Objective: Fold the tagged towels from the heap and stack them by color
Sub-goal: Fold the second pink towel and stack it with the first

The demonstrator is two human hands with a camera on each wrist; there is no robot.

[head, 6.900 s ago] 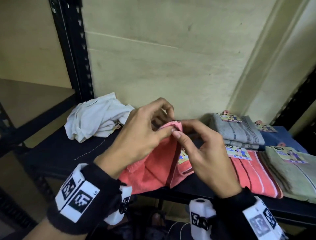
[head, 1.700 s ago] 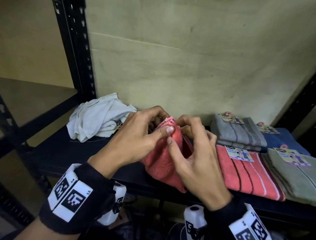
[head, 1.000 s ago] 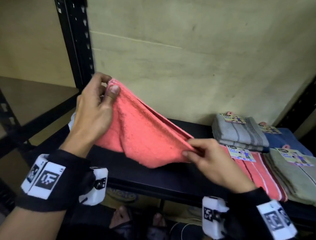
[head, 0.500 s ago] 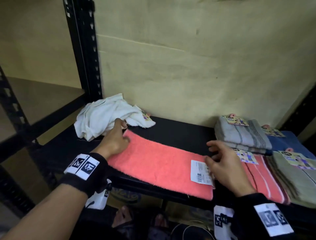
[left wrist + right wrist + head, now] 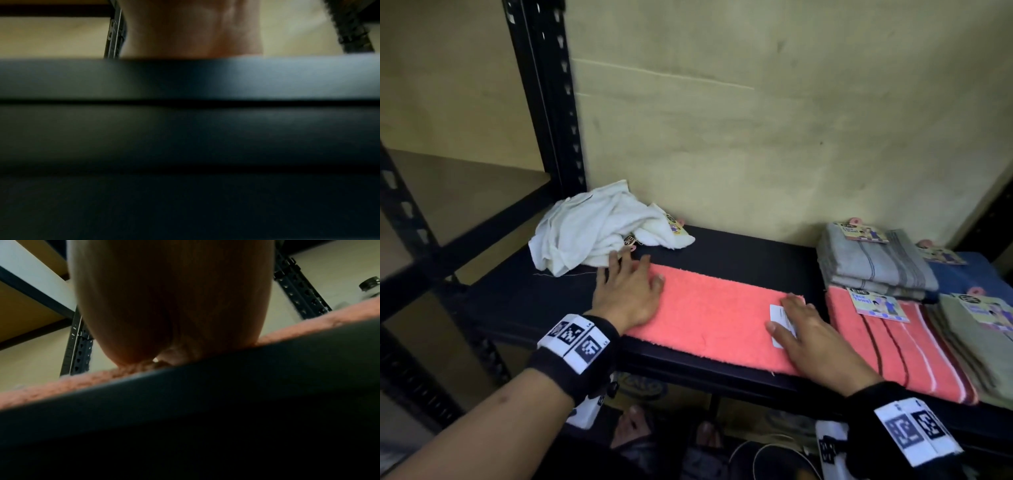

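Black metal shelf (image 5: 739, 250), perforated black upright post (image 5: 548, 102), pale yellowish wall (image 5: 756, 137) behind

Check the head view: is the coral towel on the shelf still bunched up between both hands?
No: the coral towel lies flat on the shelf.

Coral towel (image 5: 715, 308) of nubby, matt terry cloth, with a smooth white paper tag (image 5: 779, 313) at its right end. Beside it to the right, folded towels (image 5: 873, 270) of finer striped cloth under glossy printed card labels (image 5: 876, 305); behind its left end, a crumpled white towel (image 5: 595, 233) of thin, soft cloth. Beneath it, shelf (image 5: 739, 253) of dark matt finish, with black painted metal uprights (image 5: 544, 99); rough, dull plaster wall (image 5: 756, 137) behind.
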